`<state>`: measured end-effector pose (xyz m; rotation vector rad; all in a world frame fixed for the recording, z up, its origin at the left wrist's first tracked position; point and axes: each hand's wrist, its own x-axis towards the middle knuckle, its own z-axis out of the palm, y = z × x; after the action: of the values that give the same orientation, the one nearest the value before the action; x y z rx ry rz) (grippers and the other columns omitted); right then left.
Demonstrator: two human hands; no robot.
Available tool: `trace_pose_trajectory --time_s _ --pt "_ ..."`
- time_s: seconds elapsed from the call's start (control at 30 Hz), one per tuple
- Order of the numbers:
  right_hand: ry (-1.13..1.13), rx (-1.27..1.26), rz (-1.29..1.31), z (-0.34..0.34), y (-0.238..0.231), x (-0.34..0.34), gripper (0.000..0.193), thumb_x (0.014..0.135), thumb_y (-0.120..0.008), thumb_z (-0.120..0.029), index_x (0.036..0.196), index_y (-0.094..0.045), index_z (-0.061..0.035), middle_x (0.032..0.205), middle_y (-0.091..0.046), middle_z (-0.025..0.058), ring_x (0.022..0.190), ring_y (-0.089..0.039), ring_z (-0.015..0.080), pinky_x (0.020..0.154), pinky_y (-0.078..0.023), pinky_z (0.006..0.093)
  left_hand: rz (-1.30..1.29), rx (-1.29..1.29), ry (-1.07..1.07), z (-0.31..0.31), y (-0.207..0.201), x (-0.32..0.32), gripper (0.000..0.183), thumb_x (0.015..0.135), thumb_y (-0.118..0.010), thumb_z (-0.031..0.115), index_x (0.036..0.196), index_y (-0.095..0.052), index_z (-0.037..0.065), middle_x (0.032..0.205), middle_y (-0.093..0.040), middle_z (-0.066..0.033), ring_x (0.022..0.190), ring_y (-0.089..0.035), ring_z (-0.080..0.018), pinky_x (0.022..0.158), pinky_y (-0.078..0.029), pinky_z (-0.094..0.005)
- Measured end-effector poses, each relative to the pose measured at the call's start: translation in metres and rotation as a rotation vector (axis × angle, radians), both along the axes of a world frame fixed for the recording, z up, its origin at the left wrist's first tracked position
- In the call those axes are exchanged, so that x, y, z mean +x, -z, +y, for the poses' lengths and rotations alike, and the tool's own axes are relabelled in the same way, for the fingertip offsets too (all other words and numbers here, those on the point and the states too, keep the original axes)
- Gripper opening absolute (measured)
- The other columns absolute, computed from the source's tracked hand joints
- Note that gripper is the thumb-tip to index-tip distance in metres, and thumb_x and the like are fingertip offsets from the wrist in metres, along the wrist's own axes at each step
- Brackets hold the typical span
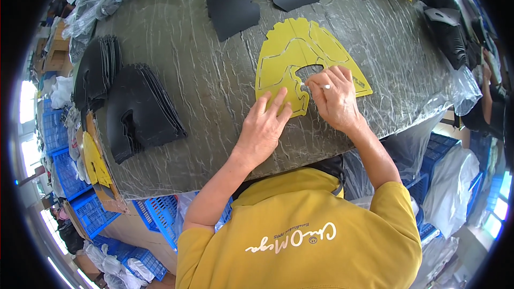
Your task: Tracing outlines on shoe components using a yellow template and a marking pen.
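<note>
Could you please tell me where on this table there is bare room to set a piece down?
The widest bare patch of the table lies between the stacks of black cut pieces and the yellow template. A smaller strip runs along the near edge, left of the left hand. It is crowded around the template, where the right hand works with a white pen, and at the far right.

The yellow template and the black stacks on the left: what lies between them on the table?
Nothing. In the head view, only bare table lies between the yellow template and the black stacks.
</note>
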<state>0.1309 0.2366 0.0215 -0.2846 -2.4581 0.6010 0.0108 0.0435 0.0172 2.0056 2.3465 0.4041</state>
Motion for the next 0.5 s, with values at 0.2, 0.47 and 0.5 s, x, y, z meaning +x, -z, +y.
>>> trace_pose_trajectory --time_s 0.2,0.47,0.5 --pt "-0.059 0.011 -0.046 -0.01 -0.006 0.004 0.014 0.09 -0.071 -0.004 0.095 -0.06 -0.0103 0.079 -0.06 0.0038 0.08 -0.061 0.0263 0.087 -0.042 0.0415 -0.012 0.015 0.004 0.001 0.0 0.0 0.044 0.081 -0.066 -0.001 0.125 -0.064 0.005 0.151 -0.052 -0.0092 0.126 -0.054 -0.0341 0.102 -0.055 -0.0417" --pt "-0.048 0.01 -0.031 -0.012 -0.008 0.017 0.012 0.091 -0.07 -0.005 0.096 -0.06 -0.0103 0.08 -0.061 0.0039 0.078 -0.061 0.0269 0.086 -0.043 0.0425 -0.014 0.017 -0.004 0.0 0.001 0.001 0.046 0.081 -0.066 -0.002 0.126 -0.063 0.005 0.15 -0.053 -0.0094 0.126 -0.054 -0.0345 0.101 -0.055 -0.0426" --pt "-0.047 0.009 -0.032 -0.012 -0.009 0.017 0.012 0.091 -0.07 -0.005 0.096 -0.06 -0.0103 0.08 -0.061 0.0039 0.078 -0.061 0.0269 0.086 -0.043 0.0425 -0.011 0.021 -0.003 0.0 0.001 0.0 0.046 0.081 -0.066 -0.003 0.126 -0.063 0.005 0.15 -0.053 -0.0093 0.126 -0.055 -0.0344 0.101 -0.055 -0.0427"
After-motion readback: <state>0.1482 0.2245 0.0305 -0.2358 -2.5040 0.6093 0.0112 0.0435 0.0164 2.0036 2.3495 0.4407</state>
